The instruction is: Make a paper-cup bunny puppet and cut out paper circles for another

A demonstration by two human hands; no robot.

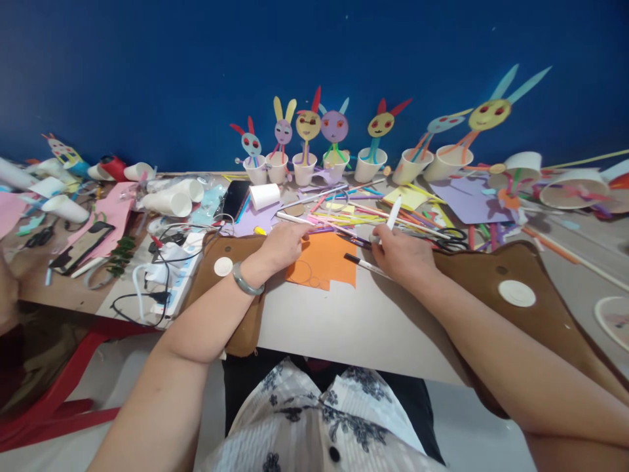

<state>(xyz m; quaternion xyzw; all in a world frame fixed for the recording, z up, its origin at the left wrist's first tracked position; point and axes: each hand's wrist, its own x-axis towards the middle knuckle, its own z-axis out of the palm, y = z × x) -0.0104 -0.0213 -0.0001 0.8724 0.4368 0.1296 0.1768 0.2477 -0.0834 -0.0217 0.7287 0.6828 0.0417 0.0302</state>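
My right hand (403,254) is closed round a white marker (394,213), which points up and away from me. Just below that hand, a marker with a black cap (352,258) lies on the table. My left hand (285,244) rests at the upper left edge of an orange sheet of paper (324,257), its fingers curled together. Whatever those fingers may hold is hidden; a white stick (291,216) lies right by them. Pencil-drawn circles show on the orange sheet, and its lower edge has a cut-out step.
Paper cups with rabbit figures (305,172) line the blue wall. Coloured sticks (373,219), black scissors (451,239) and purple paper (472,196) lie beyond my hands. Brown mats (491,308) flank me. A power strip (184,275) with cables and a phone (234,200) are at left.
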